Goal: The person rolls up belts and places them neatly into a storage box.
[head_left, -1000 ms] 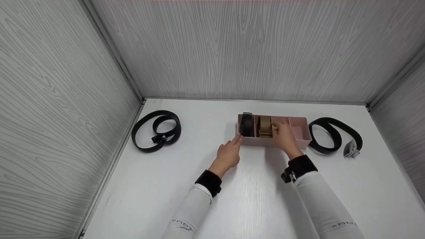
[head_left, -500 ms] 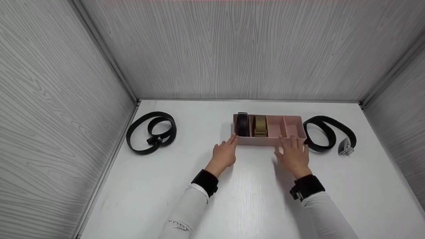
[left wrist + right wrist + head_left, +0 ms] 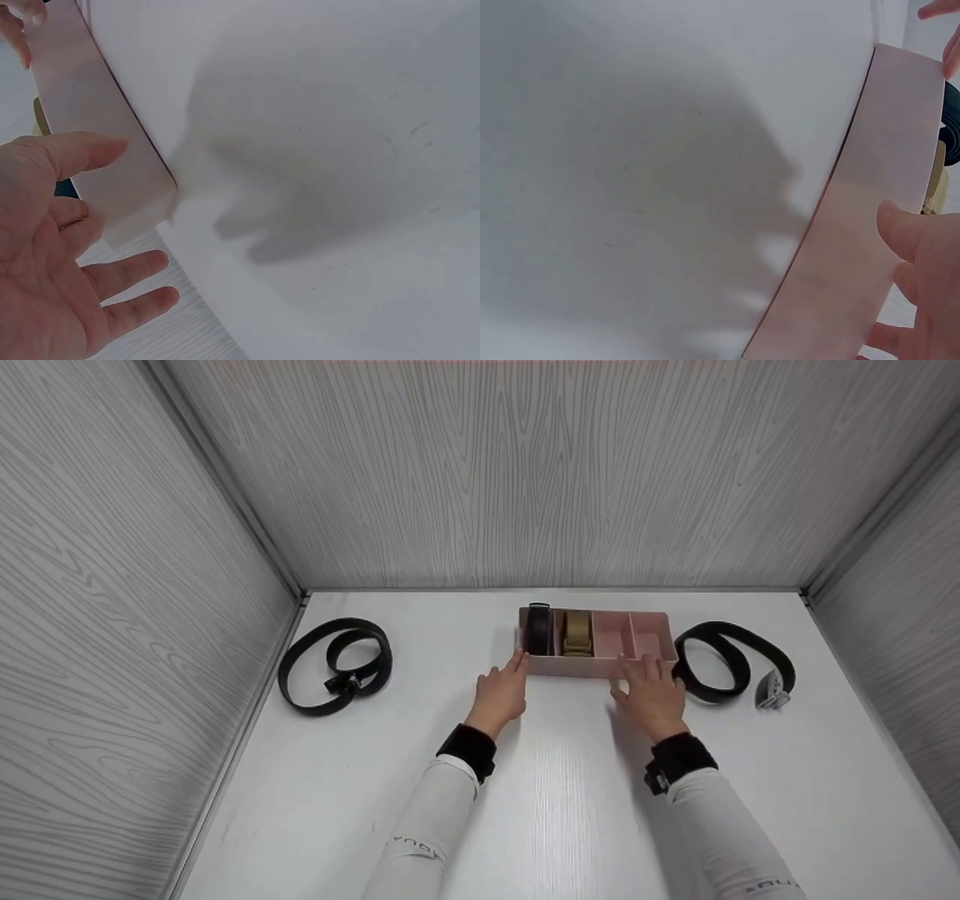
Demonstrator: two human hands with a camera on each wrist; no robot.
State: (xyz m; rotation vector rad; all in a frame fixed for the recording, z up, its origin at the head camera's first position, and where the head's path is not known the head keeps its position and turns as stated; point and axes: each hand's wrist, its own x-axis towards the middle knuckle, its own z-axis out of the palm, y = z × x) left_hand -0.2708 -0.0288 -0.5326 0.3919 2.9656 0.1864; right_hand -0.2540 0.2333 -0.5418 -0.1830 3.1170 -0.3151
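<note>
A pink divided box (image 3: pixel 585 668) stands toward the back of the table, right of centre. A rolled black belt (image 3: pixel 538 631) sits upright in its leftmost compartment, with a rolled tan belt (image 3: pixel 577 631) in the one beside it. My left hand (image 3: pixel 501 696) has its fingertips at the box's front left corner. At the front right edge, my right hand (image 3: pixel 654 699) spreads its fingers along the rim. From the left wrist, the box's front wall (image 3: pixel 112 127) shows beyond my outstretched thumb. The right wrist view has my right thumb (image 3: pixel 900 229) against that same wall.
A loosely coiled black belt (image 3: pixel 335 709) lies at the table's left. Another black belt (image 3: pixel 739 682), with a silver buckle (image 3: pixel 772 690), lies close against the box's right end. Grey wood-grained walls (image 3: pixel 480 472) enclose the white table (image 3: pixel 555 810) at the back and sides.
My right hand has left the tan belt and come to the box's front right rim. Since then the box has shifted back toward the rear wall, both hands moving with it.
</note>
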